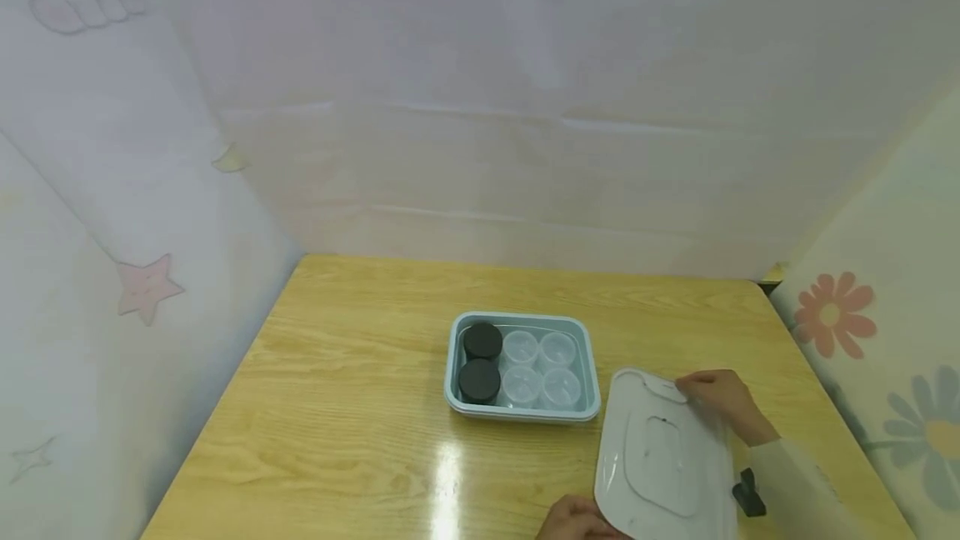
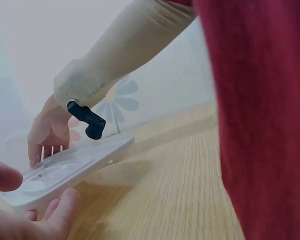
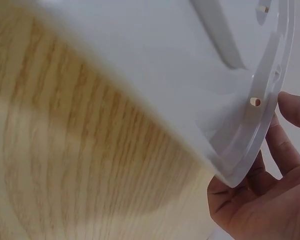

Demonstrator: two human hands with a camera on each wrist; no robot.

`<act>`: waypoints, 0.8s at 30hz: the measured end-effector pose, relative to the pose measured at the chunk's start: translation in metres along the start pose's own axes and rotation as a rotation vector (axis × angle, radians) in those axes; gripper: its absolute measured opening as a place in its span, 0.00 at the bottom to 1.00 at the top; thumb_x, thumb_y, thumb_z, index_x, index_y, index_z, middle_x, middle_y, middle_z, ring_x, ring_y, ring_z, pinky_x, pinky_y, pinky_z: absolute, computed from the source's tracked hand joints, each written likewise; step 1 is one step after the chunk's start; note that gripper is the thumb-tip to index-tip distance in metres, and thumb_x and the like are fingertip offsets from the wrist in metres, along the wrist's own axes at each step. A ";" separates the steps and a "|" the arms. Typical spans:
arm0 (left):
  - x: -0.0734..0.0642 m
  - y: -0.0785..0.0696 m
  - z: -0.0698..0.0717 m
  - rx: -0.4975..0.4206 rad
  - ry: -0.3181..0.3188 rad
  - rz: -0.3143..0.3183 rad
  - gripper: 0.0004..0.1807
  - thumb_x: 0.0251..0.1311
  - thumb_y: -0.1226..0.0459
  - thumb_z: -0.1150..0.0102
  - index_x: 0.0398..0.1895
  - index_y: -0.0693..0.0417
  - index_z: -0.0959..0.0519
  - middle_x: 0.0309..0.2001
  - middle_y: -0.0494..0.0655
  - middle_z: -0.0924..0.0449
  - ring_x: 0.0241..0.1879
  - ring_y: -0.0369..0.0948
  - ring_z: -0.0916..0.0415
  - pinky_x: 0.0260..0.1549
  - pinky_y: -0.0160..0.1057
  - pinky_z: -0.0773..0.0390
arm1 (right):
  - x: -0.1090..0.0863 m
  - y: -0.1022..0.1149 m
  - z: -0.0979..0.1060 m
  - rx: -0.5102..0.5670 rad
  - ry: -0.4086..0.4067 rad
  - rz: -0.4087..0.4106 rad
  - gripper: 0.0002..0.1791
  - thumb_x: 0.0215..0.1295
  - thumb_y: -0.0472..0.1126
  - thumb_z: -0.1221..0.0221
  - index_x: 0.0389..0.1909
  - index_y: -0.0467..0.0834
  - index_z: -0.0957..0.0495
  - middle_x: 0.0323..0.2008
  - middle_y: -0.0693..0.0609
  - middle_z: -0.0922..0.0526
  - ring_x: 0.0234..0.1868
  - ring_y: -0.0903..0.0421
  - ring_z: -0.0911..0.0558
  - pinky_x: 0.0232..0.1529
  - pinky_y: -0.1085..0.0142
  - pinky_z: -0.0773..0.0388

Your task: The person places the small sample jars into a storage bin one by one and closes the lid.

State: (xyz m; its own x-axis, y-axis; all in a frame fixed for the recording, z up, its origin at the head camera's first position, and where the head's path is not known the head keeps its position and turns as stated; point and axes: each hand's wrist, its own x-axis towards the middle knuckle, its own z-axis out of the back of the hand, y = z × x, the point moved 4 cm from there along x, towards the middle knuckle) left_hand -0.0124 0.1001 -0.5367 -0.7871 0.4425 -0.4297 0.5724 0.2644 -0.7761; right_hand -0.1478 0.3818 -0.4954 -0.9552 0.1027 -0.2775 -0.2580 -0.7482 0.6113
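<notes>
A white plastic lid with a raised rounded-rectangle panel is held tilted just above the table. My right hand pinches its far right edge, the thumb on one face and the fingers behind, as the right wrist view of the hand shows. At the near left corner my left hand holds the rim, the lid lying between its thumb and fingers in the left wrist view. Left of the lid stands a pale blue tray. Two black-lidded jars and several clear cups sit inside it.
The wooden table runs back to a pale cloth wall. Printed side walls flank it, a pink star on the left and flowers on the right. A black strap piece sits at the right wrist.
</notes>
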 end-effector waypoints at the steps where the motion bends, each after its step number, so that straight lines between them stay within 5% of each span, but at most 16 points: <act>1: -0.001 0.000 -0.001 -0.042 -0.022 0.030 0.10 0.48 0.74 0.48 0.36 0.67 0.29 0.33 0.61 0.18 0.34 0.47 0.16 0.35 0.36 0.17 | -0.001 0.000 0.003 -0.001 -0.005 0.002 0.25 0.67 0.50 0.45 0.46 0.28 0.21 0.47 0.33 0.19 0.49 0.38 0.21 0.48 0.47 0.24; 5: 0.002 -0.004 -0.002 -0.102 -0.042 0.069 0.12 0.51 0.74 0.48 0.40 0.61 0.32 0.37 0.54 0.21 0.37 0.46 0.16 0.39 0.39 0.17 | -0.003 -0.001 0.012 0.000 -0.015 -0.017 0.26 0.67 0.51 0.45 0.46 0.28 0.21 0.47 0.33 0.19 0.49 0.40 0.21 0.47 0.51 0.25; 13: 0.004 -0.017 -0.004 -0.133 -0.058 0.009 0.18 0.46 0.73 0.47 0.44 0.60 0.34 0.39 0.52 0.21 0.37 0.45 0.19 0.37 0.47 0.17 | -0.014 -0.003 0.030 0.011 0.039 -0.052 0.29 0.68 0.51 0.47 0.50 0.26 0.25 0.53 0.28 0.25 0.52 0.36 0.24 0.48 0.51 0.25; 19: 0.003 -0.034 -0.013 -0.204 -0.033 -0.024 0.20 0.49 0.74 0.45 0.46 0.59 0.35 0.38 0.48 0.23 0.37 0.40 0.22 0.36 0.44 0.17 | -0.024 -0.005 0.048 0.043 0.090 -0.105 0.31 0.69 0.53 0.49 0.51 0.26 0.26 0.50 0.31 0.23 0.40 0.57 0.22 0.38 0.62 0.23; 24: 0.004 -0.053 -0.011 -0.233 -0.057 -0.101 0.21 0.46 0.79 0.48 0.46 0.62 0.35 0.35 0.47 0.28 0.34 0.39 0.25 0.36 0.43 0.17 | -0.030 -0.003 0.056 0.066 0.138 -0.130 0.31 0.70 0.53 0.51 0.52 0.26 0.27 0.49 0.35 0.21 0.40 0.60 0.22 0.39 0.59 0.21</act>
State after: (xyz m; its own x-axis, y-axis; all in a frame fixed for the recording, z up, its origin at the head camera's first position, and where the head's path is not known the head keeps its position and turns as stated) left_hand -0.0433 0.0977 -0.4920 -0.8507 0.3568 -0.3860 0.5228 0.4980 -0.6918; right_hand -0.1267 0.4176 -0.4471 -0.8855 0.1008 -0.4536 -0.3909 -0.6891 0.6102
